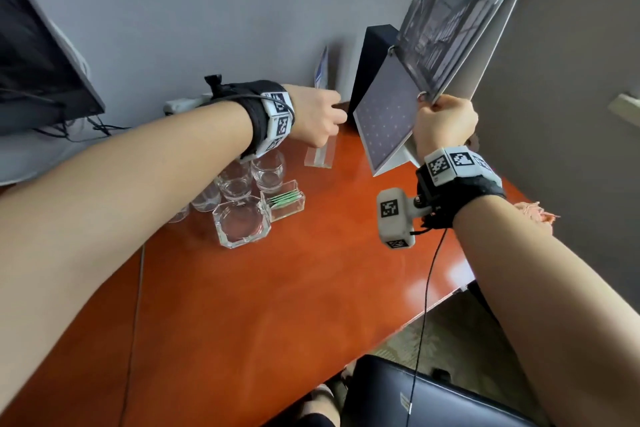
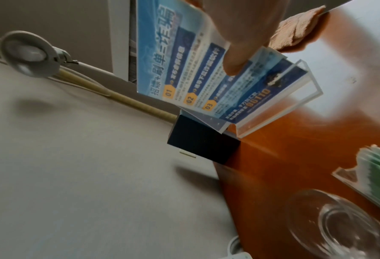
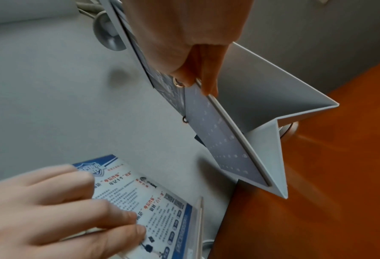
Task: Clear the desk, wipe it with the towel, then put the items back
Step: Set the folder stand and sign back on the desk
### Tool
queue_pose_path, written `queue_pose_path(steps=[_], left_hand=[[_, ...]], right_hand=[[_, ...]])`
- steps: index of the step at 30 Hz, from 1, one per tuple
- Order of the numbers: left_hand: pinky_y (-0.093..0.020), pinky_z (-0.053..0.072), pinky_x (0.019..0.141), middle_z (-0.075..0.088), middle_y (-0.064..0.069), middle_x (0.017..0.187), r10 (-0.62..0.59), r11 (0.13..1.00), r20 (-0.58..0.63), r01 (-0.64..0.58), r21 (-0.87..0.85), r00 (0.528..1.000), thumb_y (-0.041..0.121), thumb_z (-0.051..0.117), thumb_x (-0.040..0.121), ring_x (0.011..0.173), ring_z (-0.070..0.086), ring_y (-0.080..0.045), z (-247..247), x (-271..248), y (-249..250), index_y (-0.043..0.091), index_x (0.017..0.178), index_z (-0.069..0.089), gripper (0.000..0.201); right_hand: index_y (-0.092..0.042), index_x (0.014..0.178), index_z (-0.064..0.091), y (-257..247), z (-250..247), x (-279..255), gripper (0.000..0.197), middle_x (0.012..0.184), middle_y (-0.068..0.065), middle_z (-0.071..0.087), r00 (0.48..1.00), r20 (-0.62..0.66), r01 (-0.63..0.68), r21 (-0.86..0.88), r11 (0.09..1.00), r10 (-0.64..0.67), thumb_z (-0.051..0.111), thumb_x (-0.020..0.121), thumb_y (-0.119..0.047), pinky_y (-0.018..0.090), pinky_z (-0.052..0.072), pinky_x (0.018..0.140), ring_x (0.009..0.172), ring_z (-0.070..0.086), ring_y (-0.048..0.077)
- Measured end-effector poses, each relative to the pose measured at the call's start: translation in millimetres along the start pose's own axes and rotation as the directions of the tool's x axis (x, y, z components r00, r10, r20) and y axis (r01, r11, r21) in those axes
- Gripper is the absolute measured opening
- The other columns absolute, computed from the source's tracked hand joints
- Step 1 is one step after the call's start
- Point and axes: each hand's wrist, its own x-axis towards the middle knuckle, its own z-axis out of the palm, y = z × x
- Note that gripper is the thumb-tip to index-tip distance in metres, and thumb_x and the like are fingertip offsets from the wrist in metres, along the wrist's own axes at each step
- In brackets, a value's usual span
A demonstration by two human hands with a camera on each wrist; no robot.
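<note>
Left hand curled round the top of the sign, a clear acrylic stand with a blue printed card; thumb pressed on the card's face, fingers on the other side. Sign at 12 o'clock on the counter, close to the wall, its clear base just below the hand; cannot tell whether the base touches the wood or sits just clear of it

Right hand at 1 o'clock, pinching the calendar by its ring-bound edge, thumb and fingers closed on the board. Calendar tilted, folded grey base lowest, photo page flipped up toward the wall; cannot tell whether its lower corner rests on the counter. Dark box standing against the wall between sign and calendar, touching neither hand

Towel, pinkish, at 3 o'clock by the counter's right edge, mostly hidden behind the right forearm

At 10 o'clock, under the left wrist, a cluster of glasses with a square glass ashtray in front and a clear holder of green-tipped sticks just beside it, to its right. Monitor at 9 o'clock, far left. Dark chair at 5 o'clock below the counter's edge. Round lamp fitting on the wall in the left wrist view
</note>
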Motion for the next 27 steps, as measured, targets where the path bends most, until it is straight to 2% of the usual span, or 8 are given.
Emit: queue_pose_path(steps=[5, 9, 12, 14, 18, 23, 25, 27], left_hand=[[-0.022, 0.035, 0.052, 0.045, 0.009, 0.047, -0.068, 0.997, 0.065, 0.069, -0.019, 0.996, 0.004, 0.076, 0.041, 0.056, 0.047, -0.013, -12, -26, 11, 0.023, 0.040, 0.055, 0.028], [-0.022, 0.033, 0.050, 0.042, 0.008, 0.046, -0.124, 0.992, 0.022, 0.125, -0.018, 0.992, 0.001, 0.070, 0.045, 0.052, 0.047, -0.014, -28, -38, 12, 0.022, 0.042, 0.050, 0.029], [-0.021, 0.034, 0.050, 0.042, 0.008, 0.046, -0.164, 0.986, 0.008, 0.164, 0.009, 0.986, -0.001, 0.063, 0.049, 0.052, 0.048, -0.014, -35, -43, 11, 0.023, 0.043, 0.051, 0.027], [-0.023, 0.033, 0.052, 0.041, 0.008, 0.046, -0.171, 0.985, 0.029, 0.171, 0.019, 0.985, 0.001, 0.065, 0.048, 0.054, 0.048, -0.013, -38, -47, 11, 0.023, 0.043, 0.052, 0.026], [-0.024, 0.030, 0.056, 0.041, 0.009, 0.047, -0.199, 0.977, 0.039, 0.195, 0.081, 0.979, 0.002, 0.055, 0.054, 0.057, 0.049, -0.012, -43, -55, 10, 0.024, 0.045, 0.054, 0.024], [-0.027, 0.025, 0.064, 0.043, 0.009, 0.049, -0.203, 0.971, 0.013, 0.200, 0.131, 0.979, -0.001, 0.045, 0.063, 0.061, 0.051, -0.013, -49, -62, 7, 0.026, 0.051, 0.057, 0.032], [-0.028, 0.025, 0.065, 0.043, 0.010, 0.050, -0.183, 0.977, 0.030, 0.179, 0.113, 0.983, 0.001, 0.055, 0.060, 0.061, 0.051, -0.013, -51, -64, 9, 0.026, 0.052, 0.058, 0.026], [-0.027, 0.025, 0.065, 0.041, 0.010, 0.050, -0.181, 0.982, 0.082, 0.176, 0.066, 0.980, 0.006, 0.070, 0.051, 0.062, 0.050, -0.012, -53, -67, 13, 0.027, 0.053, 0.059, 0.023]], right_hand=[[-0.010, 0.078, 0.069, -13, 3, -16, 0.021, 0.069, 0.007, 0.052, 0.999, 0.040, 0.033, -0.009, 0.999, -0.033, 0.056, 0.090, -0.021, 0.022, 0.033, 0.062, 0.068, 0.046, 0.021], [-0.018, 0.071, 0.058, -20, 0, -26, 0.019, 0.070, 0.006, 0.051, 0.997, 0.061, 0.058, -0.019, 0.998, -0.057, 0.055, 0.090, -0.020, 0.022, 0.034, 0.063, 0.070, 0.045, 0.020], [-0.014, 0.081, 0.070, -26, -1, -32, 0.017, 0.072, 0.004, 0.052, 0.996, 0.056, 0.070, -0.014, 0.997, -0.069, 0.056, 0.089, -0.020, 0.022, 0.036, 0.065, 0.072, 0.047, 0.019], [-0.008, 0.091, 0.073, -29, -2, -37, 0.021, 0.072, 0.004, 0.052, 0.995, 0.050, 0.093, -0.019, 0.995, -0.092, 0.056, 0.089, -0.019, 0.022, 0.034, 0.065, 0.072, 0.047, 0.018], [-0.008, 0.090, 0.073, -36, -4, -44, 0.022, 0.076, 0.014, 0.060, 0.992, 0.061, 0.116, -0.025, 0.993, -0.114, 0.055, 0.090, -0.021, 0.020, 0.033, 0.064, 0.072, 0.048, 0.018], [-0.008, 0.090, 0.073, -41, -1, -55, 0.023, 0.073, 0.007, 0.056, 0.989, 0.083, 0.123, -0.047, 0.991, -0.119, 0.056, 0.090, -0.023, 0.019, 0.031, 0.062, 0.070, 0.048, 0.018], [-0.008, 0.090, 0.073, -43, 1, -58, 0.023, 0.079, 0.012, 0.064, 0.985, 0.102, 0.143, -0.052, 0.988, -0.137, 0.056, 0.090, -0.023, 0.019, 0.030, 0.062, 0.071, 0.048, 0.018], [-0.006, 0.089, 0.072, -46, 3, -61, 0.024, 0.079, 0.013, 0.064, 0.981, 0.125, 0.155, -0.044, 0.987, -0.148, 0.055, 0.091, -0.024, 0.019, 0.030, 0.062, 0.071, 0.048, 0.018]])
